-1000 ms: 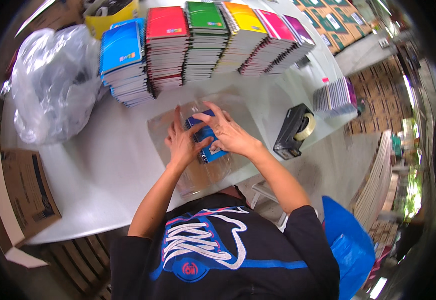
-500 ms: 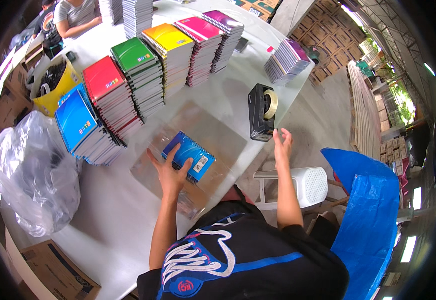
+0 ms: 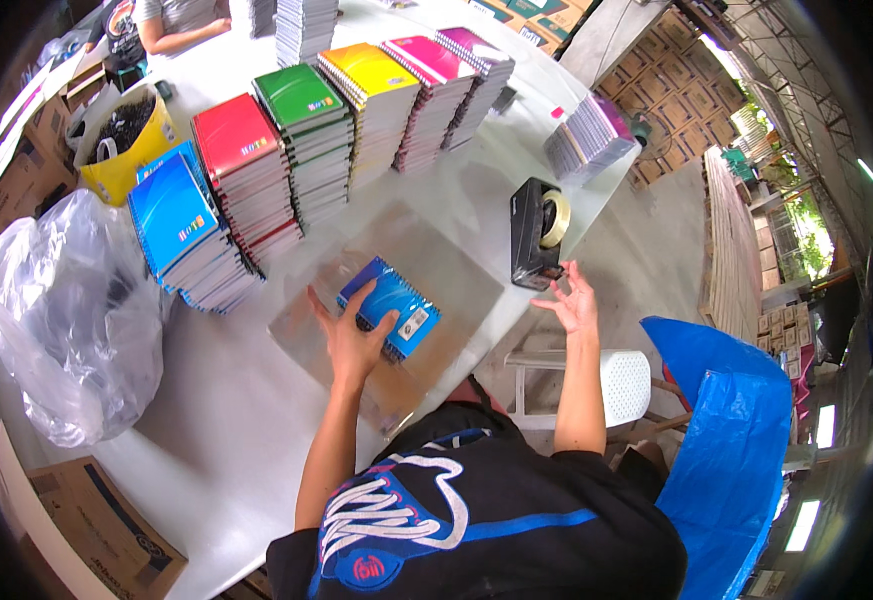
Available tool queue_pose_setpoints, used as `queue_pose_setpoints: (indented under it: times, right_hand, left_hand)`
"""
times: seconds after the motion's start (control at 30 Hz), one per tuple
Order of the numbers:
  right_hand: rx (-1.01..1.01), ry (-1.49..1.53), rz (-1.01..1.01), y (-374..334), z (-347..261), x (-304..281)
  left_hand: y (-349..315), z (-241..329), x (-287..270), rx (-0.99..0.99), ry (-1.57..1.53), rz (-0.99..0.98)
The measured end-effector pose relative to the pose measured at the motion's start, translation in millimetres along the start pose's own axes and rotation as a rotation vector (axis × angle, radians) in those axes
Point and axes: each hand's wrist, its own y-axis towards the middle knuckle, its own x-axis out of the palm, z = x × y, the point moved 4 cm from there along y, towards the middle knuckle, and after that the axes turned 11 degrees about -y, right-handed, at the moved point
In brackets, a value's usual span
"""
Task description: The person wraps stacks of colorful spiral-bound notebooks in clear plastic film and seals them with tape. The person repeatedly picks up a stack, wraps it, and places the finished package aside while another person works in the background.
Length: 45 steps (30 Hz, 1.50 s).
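A blue spiral notebook (image 3: 408,309) lies on a sheet of clear plastic (image 3: 446,265) near the table's front edge. Across its left part rests my left hand (image 3: 352,345), fingers spread, pressing on the cover. Beyond the table edge, my right hand (image 3: 576,303) is raised with thumb and fingers apart, close to the near end of a black tape dispenser (image 3: 524,235). The dispenser carries a roll of pale tape (image 3: 554,220). Whether a fingertip touches the tape's end is too small to tell.
Tall notebook stacks in blue (image 3: 174,215), red (image 3: 239,140), green (image 3: 301,100), yellow (image 3: 368,75) and pink (image 3: 431,62) line the table's far side. A crumpled clear bag (image 3: 76,320) sits left, by a yellow bucket (image 3: 131,165). A white stool (image 3: 624,388) stands right.
My right hand has spread its thumb and fingers further and stays beside the dispenser. My left hand keeps its place on the notebook. The whole view has shifted slightly.
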Motion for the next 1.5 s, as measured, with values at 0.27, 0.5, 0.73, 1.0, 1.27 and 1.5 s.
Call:
queue_pose_setpoints:
  times: [0.27,0.5,0.73,1.0,1.27,1.5]
  right_hand:
    - [-0.611,-1.209,0.435,-50,-50,47]
    - [-0.185,-1.186,-1.057,-70,5,245]
    - [-0.769,-1.948,-0.750,-42,52,280]
    - [-0.320,-1.147,-1.121,-6,102,215]
    - [-0.462,-0.621,-1.201,-54,64,204]
    - [-0.411,-0.590,-1.278,-45,77,199]
  left_hand:
    - [-2,-3,0,-0.003,-0.010,0.023]
    - [1,-14,4,0.175,0.132,0.081]
    - [-1,-2,3,0.031,0.014,-0.021]
    - [-17,-8,22,-0.123,-0.328,0.230]
    - [-61,50,31,0.314,-0.614,0.246]
    - [-61,19,51,0.248,-0.474,0.139]
